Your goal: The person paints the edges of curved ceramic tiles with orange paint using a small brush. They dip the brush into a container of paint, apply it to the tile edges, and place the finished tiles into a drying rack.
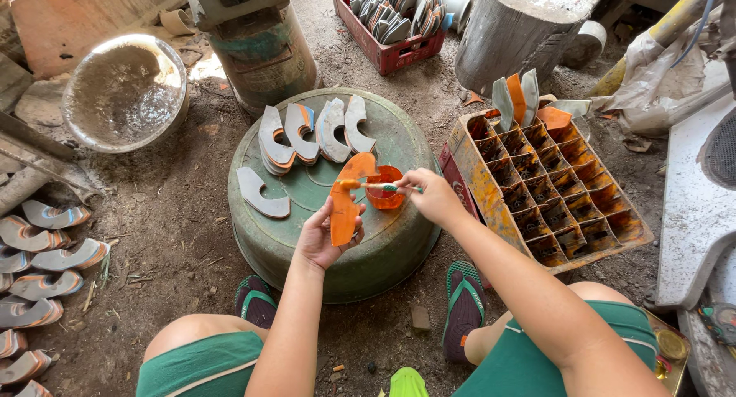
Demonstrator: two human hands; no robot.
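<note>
A person sits low on the dirt floor with a big green tub turned upside down in front of them, used as a worktop. The left hand is closed around the bottom of a curved orange piece, holding it up over the near side of the tub. The right hand pinches a small brush, and the tip of the brush touches the top part of the orange piece. Just behind the piece sits a small orange cup on the tub. On the far side of the tub lies a row of grey curved pieces, leaning on each other, some with orange edges. One more grey curved piece lies flat by itself on the left of the tub. To the right of the tub stands an orange crate with many little square holes, and a few curved pieces stick up at its far end. A red crate full of more pieces sits far away at the top. On the far left is a round metal bowl, and on the near left more curved pieces lie in a line on the floor. The person wears green flip-flops, one on each side of the tub's near edge.
</note>
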